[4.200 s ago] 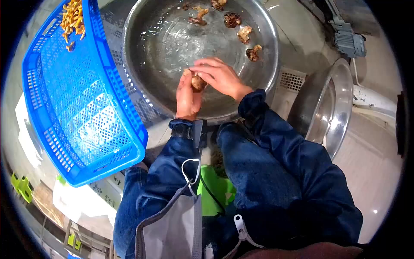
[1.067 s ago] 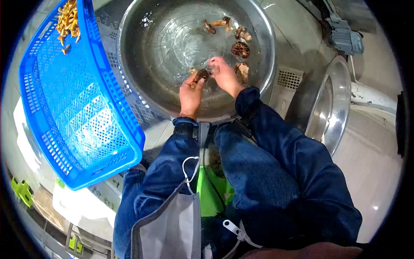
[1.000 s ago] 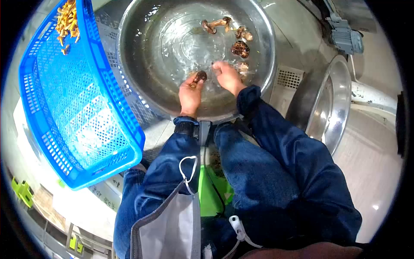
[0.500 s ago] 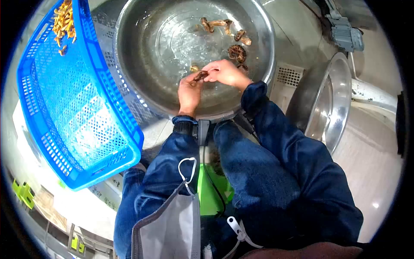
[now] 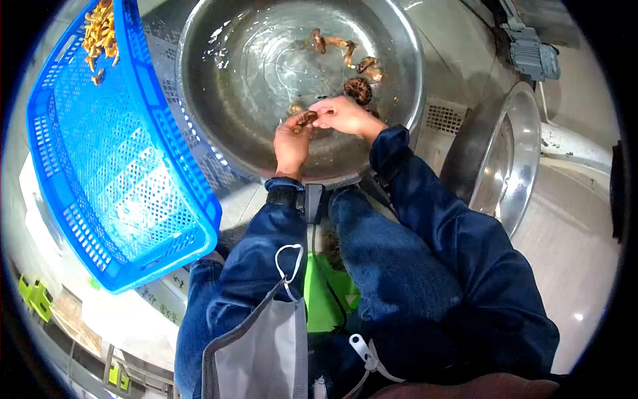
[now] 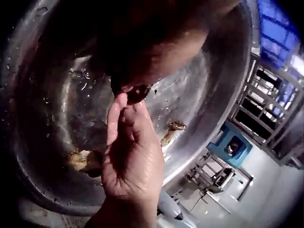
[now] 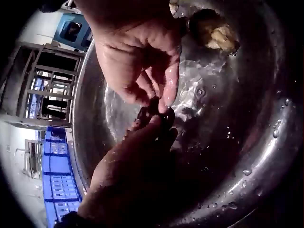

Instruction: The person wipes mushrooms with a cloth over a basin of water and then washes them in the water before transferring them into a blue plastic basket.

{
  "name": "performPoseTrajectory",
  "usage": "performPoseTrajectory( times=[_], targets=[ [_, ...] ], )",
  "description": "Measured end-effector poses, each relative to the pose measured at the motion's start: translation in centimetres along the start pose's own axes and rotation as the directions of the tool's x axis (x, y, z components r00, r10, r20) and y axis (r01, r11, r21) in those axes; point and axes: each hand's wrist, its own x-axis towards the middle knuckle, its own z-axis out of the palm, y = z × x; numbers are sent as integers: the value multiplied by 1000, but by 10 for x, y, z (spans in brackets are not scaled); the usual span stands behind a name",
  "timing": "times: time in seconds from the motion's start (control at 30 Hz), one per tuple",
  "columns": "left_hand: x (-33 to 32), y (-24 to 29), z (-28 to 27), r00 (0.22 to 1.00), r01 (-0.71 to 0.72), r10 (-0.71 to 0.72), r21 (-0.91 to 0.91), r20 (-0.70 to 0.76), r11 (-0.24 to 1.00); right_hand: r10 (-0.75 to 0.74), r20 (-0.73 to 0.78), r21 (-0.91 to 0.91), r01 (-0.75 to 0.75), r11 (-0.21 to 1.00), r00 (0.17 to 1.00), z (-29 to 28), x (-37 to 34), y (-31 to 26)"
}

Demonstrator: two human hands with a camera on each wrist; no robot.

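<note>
Over the water in a wide steel basin [image 5: 229, 100], my left hand [image 5: 290, 149] holds a dark brown mushroom [image 5: 306, 120] between thumb and fingers. My right hand [image 5: 351, 116] meets it from the right, thumb and fingertips pinching the mushroom [image 7: 166, 115] at its dark cap in the right wrist view. The right hand hides part of the mushroom [image 6: 138, 93] in the left wrist view. A small pale piece [image 5: 296, 108] lies just beyond the left fingertips. Toward the basin's right side float several mushrooms, among them a dark cap [image 5: 357, 91] and a long-stemmed one [image 5: 347, 48].
Left of the basin stands a blue plastic basket [image 5: 119, 199] with a heap of small yellow-orange mushrooms [image 5: 101, 36] at its far end. A second steel basin [image 5: 515, 159] leans at the right, near a grey motor [image 5: 535, 56]. A face mask [image 5: 259, 346] hangs below my chest.
My right hand, apart from the mushroom about a second ago, has come back left onto it. The left hand keeps its hold. The floating mushrooms have drifted slightly.
</note>
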Motion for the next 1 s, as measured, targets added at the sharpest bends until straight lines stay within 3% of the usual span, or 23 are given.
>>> performPoseTrajectory(
  times=[0.1, 0.13, 0.17, 0.23, 0.27, 0.3, 0.33, 0.4, 0.43, 0.47, 0.5, 0.57, 0.6, 0.63, 0.7, 0.73, 0.77, 0.8, 0.83, 0.9, 0.93, 0.97, 1.0],
  targets=[
    [0, 0, 1, 999, 33, -31, -49, 30, 998, -113, -116, -456, 48, 889, 987, 8, -7, -14],
    [-2, 4, 1, 998, 42, -38, -83, 50, 996, 7, -87, -358, -38, 933, 996, 8, -4, -21],
    [-3, 11, 0, 997, 51, -43, -115, 71, 992, 47, -56, -13, -48, 999, 997, 4, 5, 9],
    [-4, 15, 0, 998, 36, -35, -18, 49, 999, 1, -58, 115, 5, 993, 998, 3, 5, 18],
    [-2, 8, -1, 998, 30, -31, 30, 46, 999, -90, -99, -186, 70, 980, 991, 5, -2, 2],
    [-1, 5, -1, 999, 26, -29, 78, 43, 997, -187, -112, -471, 114, 875, 976, 9, -9, -13],
    [-1, 1, 1, 998, 42, -41, -13, 53, 999, -139, -117, -547, 53, 835, 983, 11, -6, -14],
    [-4, 10, 2, 998, 33, -28, -94, 53, 995, 26, -75, -95, -33, 995, 997, 5, 2, 2],
    [-5, 16, 2, 998, 27, -20, -134, 52, 991, 95, -26, 142, -91, 986, 995, 3, 6, 10],
    [-5, 21, 1, 997, -24, 30, -85, 67, 996, 142, -68, 214, -124, 969, 988, 4, 2, 5],
    [-5, 26, 1, 998, -16, 14, 25, 68, 1000, 113, -85, 17, -112, 994, 990, 4, 0, -2],
    [-9, 35, 0, 998, 6, -23, 245, 67, 970, 54, -101, -366, -88, 926, 993, 8, -2, -12],
    [-3, 20, 0, 997, -9, -1, 139, 71, 990, 188, -72, -70, -193, 979, 979, 10, -2, -12],
    [-1, 4, -1, 997, 7, -14, 89, 72, 996, 179, -22, 144, -174, 974, 984, 6, 1, -2],
    [-1, 6, -1, 997, 37, -36, -15, 75, 999, 143, 3, 306, -137, 942, 990, 7, -1, 1],
    [1, -1, 0, 998, 26, -23, -40, 63, 999, 160, -2, 200, -156, 967, 987, 7, -3, 2],
    [4, -10, -1, 995, -57, 52, 62, 80, 996, 179, -7, 92, -177, 980, 984, 10, -10, -10],
    [6, -19, -3, 987, -136, 119, 165, 106, 977, 47, -1, -33, -47, 998, 999, 11, -8, -4],
    [2, -7, -3, 989, -82, 73, 67, 126, 994, -85, 4, -158, 85, 984, 996, 11, -6, 5],
    [-6, 18, -3, 986, 41, -20, -123, 165, 991, -235, 98, -155, 248, 956, 967, -3, 1, 20],
    [-11, 39, -2, 985, 59, -29, -172, 172, 983, -91, 149, 185, 63, 981, 985, -10, 10, 44],
    [-12, 48, 0, 984, 73, -33, -224, 178, 972, -201, 60, 26, 199, 980, 978, -8, 7, 38],
    [-4, 39, 1, 974, -77, 115, -196, 194, 978, -320, -9, -147, 315, 938, 947, -2, 1, 28]
  ],
)
